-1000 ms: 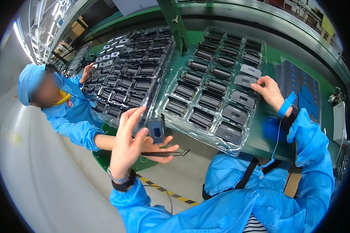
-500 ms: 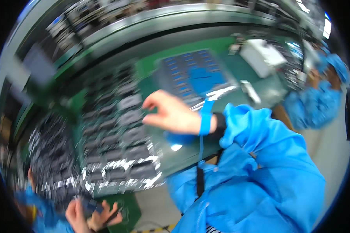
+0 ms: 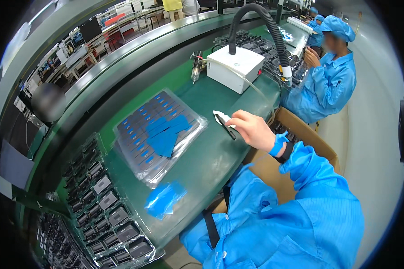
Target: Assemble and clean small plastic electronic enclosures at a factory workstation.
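My right hand (image 3: 252, 129) reaches in from the right, with a blue strap round its wrist. Its fingers are bent together at a thin black stick-shaped tool (image 3: 225, 125), whose exact kind I cannot make out. Right by the fingertips and under the tool is a narrow white piece (image 3: 221, 117) on the green bench. Left of the hand, a clear plastic sheet covers flat grey parts (image 3: 141, 123) with blue tabs. Several loose blue film pieces (image 3: 162, 142) are spread over that sheet. My left hand is out of view.
A white box unit (image 3: 233, 74) with a black ribbed hose (image 3: 280, 40) stands at the back right. Trays of black parts (image 3: 114, 210) line the left. Blue film (image 3: 165, 199) lies near the bench edge. A cardboard box (image 3: 316, 152) and a co-worker (image 3: 327, 80) are at the right.
The view has swung to the right. My right hand has left the black-part trays for the white piece; its fingers, apart before, are now together at the black tool.
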### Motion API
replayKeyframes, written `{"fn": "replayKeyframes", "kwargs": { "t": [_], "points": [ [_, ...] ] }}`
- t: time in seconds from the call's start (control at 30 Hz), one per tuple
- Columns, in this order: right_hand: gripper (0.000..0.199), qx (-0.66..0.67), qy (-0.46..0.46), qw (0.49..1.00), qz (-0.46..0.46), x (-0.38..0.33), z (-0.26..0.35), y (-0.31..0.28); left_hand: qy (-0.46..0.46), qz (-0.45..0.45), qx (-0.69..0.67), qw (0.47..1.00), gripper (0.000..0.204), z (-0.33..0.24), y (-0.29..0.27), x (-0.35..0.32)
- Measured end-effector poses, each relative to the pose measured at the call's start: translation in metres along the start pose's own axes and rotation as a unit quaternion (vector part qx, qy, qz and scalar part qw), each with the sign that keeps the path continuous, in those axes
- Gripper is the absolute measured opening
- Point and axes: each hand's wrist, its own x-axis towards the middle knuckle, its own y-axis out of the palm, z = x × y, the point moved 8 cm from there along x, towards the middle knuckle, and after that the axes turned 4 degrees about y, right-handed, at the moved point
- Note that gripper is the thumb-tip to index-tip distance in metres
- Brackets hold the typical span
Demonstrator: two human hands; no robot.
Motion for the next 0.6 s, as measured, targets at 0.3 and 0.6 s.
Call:
{"fn": "replayKeyframes", "kwargs": {
  "t": [0.3,0.6],
  "points": [
    [0.025,-0.106,-0.218,0.959,0.145,0.013,-0.026,0.059,-0.403,0.221,-0.364,0.81,0.014,-0.01,0.285,-0.107],
    [0.023,-0.02,-0.09,0.992,0.082,0.026,-0.038,0.045,-0.479,0.277,-0.373,0.745,0.023,0.016,0.337,-0.139]
  ]
}}
